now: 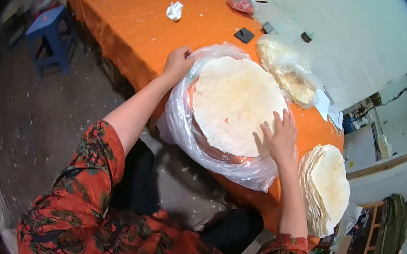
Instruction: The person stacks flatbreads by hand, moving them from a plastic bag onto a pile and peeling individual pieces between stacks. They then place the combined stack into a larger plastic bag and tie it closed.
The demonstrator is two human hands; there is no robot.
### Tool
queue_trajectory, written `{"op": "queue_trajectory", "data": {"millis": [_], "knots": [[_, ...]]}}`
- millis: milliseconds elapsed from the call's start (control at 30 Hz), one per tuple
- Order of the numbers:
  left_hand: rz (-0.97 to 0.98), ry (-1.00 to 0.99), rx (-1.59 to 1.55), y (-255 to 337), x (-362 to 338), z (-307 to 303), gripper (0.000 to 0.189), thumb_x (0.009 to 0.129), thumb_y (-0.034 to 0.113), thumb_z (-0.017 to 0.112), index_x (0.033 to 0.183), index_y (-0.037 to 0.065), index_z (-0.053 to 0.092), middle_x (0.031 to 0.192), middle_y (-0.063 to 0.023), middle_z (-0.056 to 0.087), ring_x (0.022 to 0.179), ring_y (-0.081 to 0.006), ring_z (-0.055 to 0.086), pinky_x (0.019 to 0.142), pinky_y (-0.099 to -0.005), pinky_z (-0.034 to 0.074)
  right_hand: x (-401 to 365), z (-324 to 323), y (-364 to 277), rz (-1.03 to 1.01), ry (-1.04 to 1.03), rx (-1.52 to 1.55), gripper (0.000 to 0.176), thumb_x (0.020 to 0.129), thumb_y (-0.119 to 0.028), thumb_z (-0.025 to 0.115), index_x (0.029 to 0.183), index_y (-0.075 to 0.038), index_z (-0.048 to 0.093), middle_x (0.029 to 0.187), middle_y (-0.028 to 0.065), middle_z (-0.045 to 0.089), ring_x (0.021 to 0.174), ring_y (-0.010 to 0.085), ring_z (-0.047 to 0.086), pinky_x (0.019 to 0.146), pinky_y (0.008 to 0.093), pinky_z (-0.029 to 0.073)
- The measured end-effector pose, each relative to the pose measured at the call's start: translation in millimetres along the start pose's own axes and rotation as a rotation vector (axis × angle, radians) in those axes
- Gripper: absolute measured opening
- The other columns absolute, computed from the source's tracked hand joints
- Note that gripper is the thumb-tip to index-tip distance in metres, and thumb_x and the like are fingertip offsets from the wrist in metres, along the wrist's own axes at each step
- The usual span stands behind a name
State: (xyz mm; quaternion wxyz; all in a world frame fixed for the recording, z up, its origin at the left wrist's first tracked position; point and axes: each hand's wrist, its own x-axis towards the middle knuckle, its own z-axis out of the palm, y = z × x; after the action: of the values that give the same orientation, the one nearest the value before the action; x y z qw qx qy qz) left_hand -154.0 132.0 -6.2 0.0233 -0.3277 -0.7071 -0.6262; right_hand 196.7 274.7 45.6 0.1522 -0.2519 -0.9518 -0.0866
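Observation:
A large round, pale flatbread-like sheet lies inside an opened clear plastic bag on the orange-covered table. At the bag's upper left edge is my left hand, its fingers curled at the plastic; what they grip is too small to make out. My right hand rests at the right edge of the round sheet, fingers spread and holding nothing. Further right, a thick stack of similar round sheets sits at the table's edge.
Behind the bag, the orange table carries a crumpled white tissue, a black flat object, a bag of pale pieces and a bag with something red. A blue stool stands at left.

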Motion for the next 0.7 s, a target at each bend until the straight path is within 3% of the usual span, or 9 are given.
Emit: {"op": "queue_trajectory", "data": {"millis": [33, 67, 233, 367, 433, 467, 567, 633, 700], "knots": [[0.024, -0.007, 0.004, -2, 0, 1, 0.032, 0.077, 0.03, 0.069, 0.077, -0.001, 0.06, 0.067, -0.0148, 0.06, 0.062, -0.0243, 0.057, 0.059, -0.0348, 0.044, 0, 3, 1, 0.008, -0.1, -0.274, 0.06, 0.088, -0.046, 0.052, 0.132, -0.006, 0.046, 0.143, 0.0222, 0.033, 0.135, 0.036, 0.027, 0.107, 0.0536, 0.024], [0.019, -0.004, -0.001, -4, 0, 1, 0.03, 0.077, 0.028, 0.068, 0.077, -0.001, 0.06, 0.066, -0.0142, 0.059, 0.062, -0.0227, 0.057, 0.059, -0.0341, 0.044, -4, 11, -4, 0.228, -0.337, -0.159, 0.072, 0.088, -0.057, 0.042, 0.142, -0.009, 0.033, 0.149, 0.0194, 0.024, 0.139, 0.0347, 0.017, 0.108, 0.0593, 0.014], [0.031, -0.015, -0.026, -1, -2, 2, 0.026, 0.077, 0.023, 0.068, 0.078, -0.001, 0.06, 0.066, -0.012, 0.059, 0.063, -0.0197, 0.056, 0.061, -0.0321, 0.045, -16, 28, -2, 0.334, -0.271, 0.068, 0.073, 0.089, -0.058, 0.038, 0.145, -0.012, 0.029, 0.151, 0.0164, 0.02, 0.14, 0.0335, 0.014, 0.109, 0.0587, 0.011], [0.095, 0.068, -0.061, 16, -4, 4, 0.027, 0.075, 0.016, 0.067, 0.095, 0.0, 0.059, 0.087, -0.0135, 0.062, 0.077, -0.0235, 0.059, 0.071, -0.0335, 0.048, -20, 28, -2, 0.331, -0.239, 0.093, 0.073, 0.089, -0.059, 0.036, 0.145, -0.013, 0.028, 0.152, 0.0159, 0.019, 0.141, 0.0332, 0.014, 0.109, 0.0594, 0.011], [0.569, 0.234, 0.26, 63, -11, 4, 0.028, 0.077, 0.015, 0.064, 0.1, 0.001, 0.058, 0.095, -0.0155, 0.061, 0.089, -0.0297, 0.058, 0.084, -0.0374, 0.046, -18, 26, -2, 0.325, -0.266, 0.072, 0.074, 0.089, -0.06, 0.036, 0.145, -0.013, 0.028, 0.152, 0.0157, 0.018, 0.141, 0.0336, 0.013, 0.108, 0.06, 0.012], [0.589, 0.093, 0.167, 95, -22, 11, 0.028, 0.079, 0.014, 0.062, 0.104, 0.002, 0.059, 0.105, -0.0154, 0.06, 0.104, -0.033, 0.055, 0.095, -0.0392, 0.041, -19, 25, -3, 0.325, -0.254, 0.076, 0.073, 0.09, -0.06, 0.036, 0.145, -0.013, 0.028, 0.152, 0.0156, 0.019, 0.14, 0.034, 0.014, 0.108, 0.0604, 0.012], [0.671, -0.502, 0.142, 155, -53, 51, 0.037, 0.078, 0.01, 0.065, 0.113, 0.006, 0.058, 0.125, -0.0137, 0.055, 0.115, -0.0295, 0.052, 0.097, -0.037, 0.042, -21, 24, -4, 0.322, -0.23, 0.084, 0.072, 0.09, -0.06, 0.035, 0.144, -0.013, 0.029, 0.151, 0.0155, 0.021, 0.14, 0.0336, 0.016, 0.108, 0.0607, 0.014], [0.868, -0.679, 0.344, 162, -62, 88, 0.038, 0.078, 0.011, 0.065, 0.115, 0.006, 0.058, 0.128, -0.0151, 0.052, 0.117, -0.0339, 0.05, 0.1, -0.04, 0.04, -21, 24, -4, 0.31, -0.222, 0.089, 0.072, 0.09, -0.059, 0.035, 0.144, -0.012, 0.03, 0.151, 0.0155, 0.022, 0.14, 0.0333, 0.017, 0.108, 0.0608, 0.014], [0.942, -0.711, 0.564, 136, -62, 134, 0.049, 0.085, 0.029, 0.059, 0.129, 0.012, 0.049, 0.137, -0.0151, 0.044, 0.127, -0.0366, 0.039, 0.1, -0.0471, 0.037, -23, 23, 0, 0.313, -0.204, 0.083, 0.071, 0.091, -0.059, 0.034, 0.144, -0.012, 0.031, 0.15, 0.0154, 0.023, 0.139, 0.033, 0.018, 0.107, 0.0608, 0.015]]}}
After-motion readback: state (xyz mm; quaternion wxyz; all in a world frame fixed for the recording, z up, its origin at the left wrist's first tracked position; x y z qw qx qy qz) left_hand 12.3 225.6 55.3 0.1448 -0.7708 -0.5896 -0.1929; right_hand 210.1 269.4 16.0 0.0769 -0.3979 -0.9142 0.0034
